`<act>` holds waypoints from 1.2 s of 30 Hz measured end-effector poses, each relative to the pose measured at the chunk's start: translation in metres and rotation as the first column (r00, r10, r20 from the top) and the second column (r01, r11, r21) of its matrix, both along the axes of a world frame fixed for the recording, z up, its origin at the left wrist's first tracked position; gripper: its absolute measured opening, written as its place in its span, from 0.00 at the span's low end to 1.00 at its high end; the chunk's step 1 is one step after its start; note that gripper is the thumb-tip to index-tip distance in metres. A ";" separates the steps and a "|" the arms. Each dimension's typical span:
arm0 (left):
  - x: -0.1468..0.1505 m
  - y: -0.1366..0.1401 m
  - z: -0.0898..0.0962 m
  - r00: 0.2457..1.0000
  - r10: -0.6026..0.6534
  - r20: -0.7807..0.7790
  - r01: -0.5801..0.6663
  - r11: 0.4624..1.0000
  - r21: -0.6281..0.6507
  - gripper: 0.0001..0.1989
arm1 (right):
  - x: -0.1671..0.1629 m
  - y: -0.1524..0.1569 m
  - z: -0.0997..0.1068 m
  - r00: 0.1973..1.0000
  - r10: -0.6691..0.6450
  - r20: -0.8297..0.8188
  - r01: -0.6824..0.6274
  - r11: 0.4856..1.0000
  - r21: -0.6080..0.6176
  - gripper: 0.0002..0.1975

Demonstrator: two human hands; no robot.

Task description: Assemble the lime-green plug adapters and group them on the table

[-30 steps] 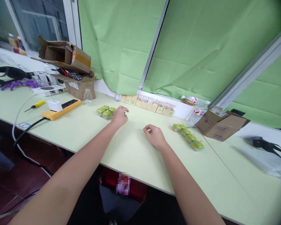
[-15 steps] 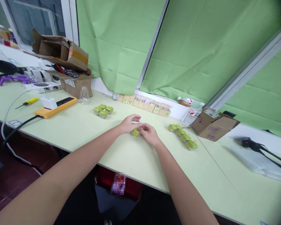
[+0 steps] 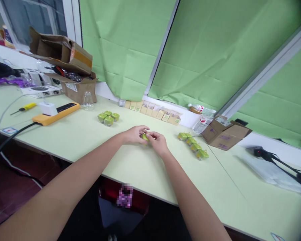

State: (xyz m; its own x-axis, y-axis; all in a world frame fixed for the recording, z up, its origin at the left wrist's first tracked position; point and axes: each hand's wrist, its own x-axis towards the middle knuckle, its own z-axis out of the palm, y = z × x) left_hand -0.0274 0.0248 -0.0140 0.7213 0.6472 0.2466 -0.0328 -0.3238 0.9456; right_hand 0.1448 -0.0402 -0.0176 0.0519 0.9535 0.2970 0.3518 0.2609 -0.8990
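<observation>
Head view: left hand grasping green-lidded container, right hand pinching its top; midway between desk front and back edges. Four-container cluster leftward, container row rightward.

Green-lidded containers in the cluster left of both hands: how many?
4, in a diamond: back container, left container, right container, front container. None looks hidden.
</observation>
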 end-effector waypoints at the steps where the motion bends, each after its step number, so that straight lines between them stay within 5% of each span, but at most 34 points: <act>1: 0.000 -0.001 0.000 1.000 0.010 -0.005 -0.010 0.999 0.042 0.38 | 0.001 0.001 0.001 1.000 -0.013 -0.027 0.013 1.000 0.004 0.17; 7: -0.007 0.007 -0.007 0.972 0.218 -0.088 -0.184 0.938 0.294 0.35 | 0.008 0.001 0.013 0.888 -0.137 -0.439 0.115 0.990 -0.076 0.16; 12: -0.017 0.023 -0.013 0.821 0.560 -0.109 -0.428 0.731 0.531 0.31 | 0.012 -0.004 0.020 0.806 -0.185 -0.562 0.061 0.971 -0.232 0.13; 16: -0.013 0.007 0.000 0.853 0.523 0.011 -0.387 0.616 0.686 0.28 | 0.010 -0.007 0.020 0.806 -0.119 -0.579 -0.055 0.960 -0.273 0.14; 22: 0.006 -0.027 0.012 0.973 0.216 0.084 -0.215 0.706 0.674 0.24 | 0.009 -0.011 0.017 0.827 0.064 -0.559 -0.229 0.946 -0.231 0.20; 31: 0.012 -0.025 0.007 0.970 0.211 0.123 -0.239 0.718 0.653 0.25 | 0.004 -0.013 0.016 0.822 0.156 -0.548 -0.344 0.903 -0.257 0.20; 36: 0.012 -0.025 0.006 0.972 0.220 0.087 -0.222 0.720 0.658 0.27 | -0.001 -0.012 0.017 0.852 0.118 -0.510 -0.287 0.920 -0.267 0.15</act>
State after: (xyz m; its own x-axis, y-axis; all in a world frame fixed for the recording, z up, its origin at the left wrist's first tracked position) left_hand -0.0149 0.0000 -0.0078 0.5776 0.4624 0.6727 0.1177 -0.8627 0.4918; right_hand 0.1437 -0.0522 -0.0011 -0.0996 0.9943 -0.0382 -0.1684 -0.0547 -0.9842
